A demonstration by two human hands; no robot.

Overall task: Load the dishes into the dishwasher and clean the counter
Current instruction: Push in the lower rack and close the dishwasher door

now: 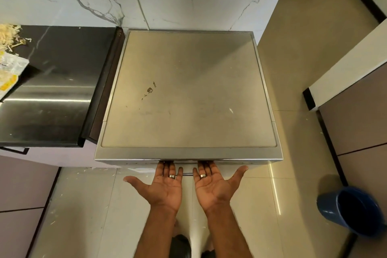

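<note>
The dishwasher (pixel 188 94) is seen from above, and its door looks closed. Both palms are turned up. The fingertips of the left hand (pixel 165 186) and the right hand (pixel 213 186) are tucked under the front edge, so it cannot be told if a handle is gripped. The thumbs are spread wide. No dishes are seen. Crumbs and a wrapper (pixel 10 73) are left on the dark counter (pixel 54 90). Nearly all the work looks still to be done.
</note>
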